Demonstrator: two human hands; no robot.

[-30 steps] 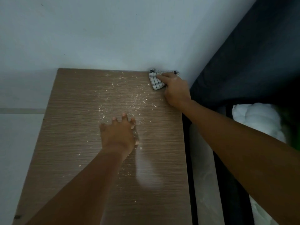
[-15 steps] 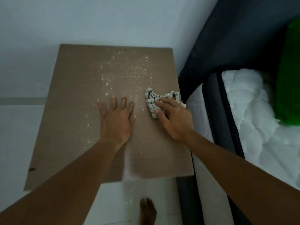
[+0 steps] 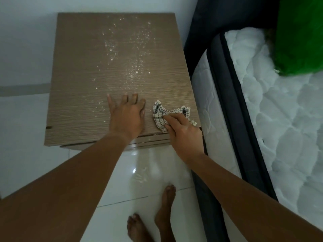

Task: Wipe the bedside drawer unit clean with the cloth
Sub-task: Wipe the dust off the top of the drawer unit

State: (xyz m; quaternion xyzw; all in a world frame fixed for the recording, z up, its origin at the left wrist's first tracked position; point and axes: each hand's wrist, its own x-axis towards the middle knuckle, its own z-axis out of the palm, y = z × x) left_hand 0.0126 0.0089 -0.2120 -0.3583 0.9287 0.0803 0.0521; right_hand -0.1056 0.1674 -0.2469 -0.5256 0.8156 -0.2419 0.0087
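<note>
No lettering, label, brand or number can be read on the drawer unit (image 3: 78,75), the checked cloth (image 3: 158,113) or the mattress (image 3: 288,130).

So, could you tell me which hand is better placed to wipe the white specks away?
The right hand: it grips the checked cloth near the front right corner of the drawer unit. The left hand lies flat, holding nothing.

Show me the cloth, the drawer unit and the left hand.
cloth (image 3: 159,113), head view, checked fabric at its left.
drawer unit (image 3: 78,84), head view, bare wooden top.
left hand (image 3: 126,117), head view, back of the hand.
</note>
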